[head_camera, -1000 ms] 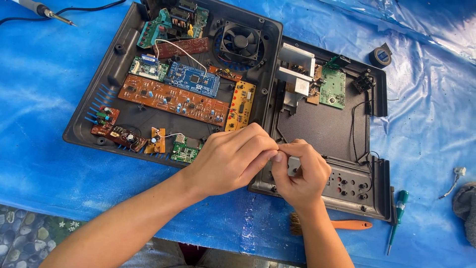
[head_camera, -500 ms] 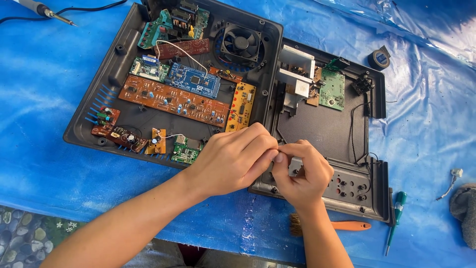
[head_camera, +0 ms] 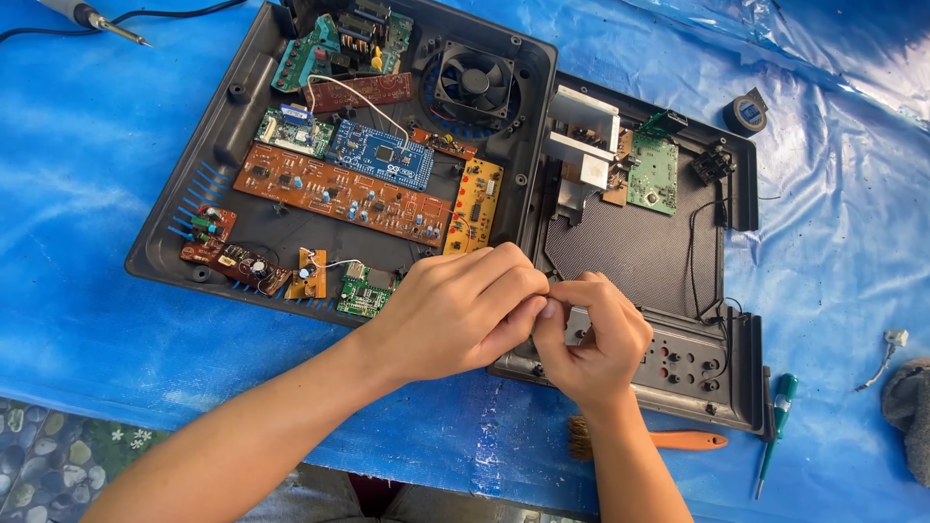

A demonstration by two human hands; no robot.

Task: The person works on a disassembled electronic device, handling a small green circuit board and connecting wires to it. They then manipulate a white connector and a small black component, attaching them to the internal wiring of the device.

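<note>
My left hand [head_camera: 465,310] and my right hand [head_camera: 593,341] meet over the near edge of the right black case half [head_camera: 630,247], fingertips pinched together around a small grey part [head_camera: 578,324] that is mostly hidden by my fingers. The left black case half [head_camera: 242,107] lies beside it, filled with several circuit boards: a long orange board [head_camera: 339,192], a blue board [head_camera: 383,155], a yellow board [head_camera: 477,201] and a black fan [head_camera: 473,82]. A green board [head_camera: 654,174] and a silver metal block [head_camera: 581,145] sit in the right half.
A blue plastic sheet [head_camera: 77,145] covers the table. A soldering iron [head_camera: 92,17] lies at the top left, a tape roll [head_camera: 746,113] at the top right. An orange-handled brush [head_camera: 659,441] and a green screwdriver [head_camera: 775,426] lie by the near right edge, a grey cloth [head_camera: 911,407] at the far right.
Both hands stay pinched at the same spot on the case edge; only the fingers have shifted slightly.
</note>
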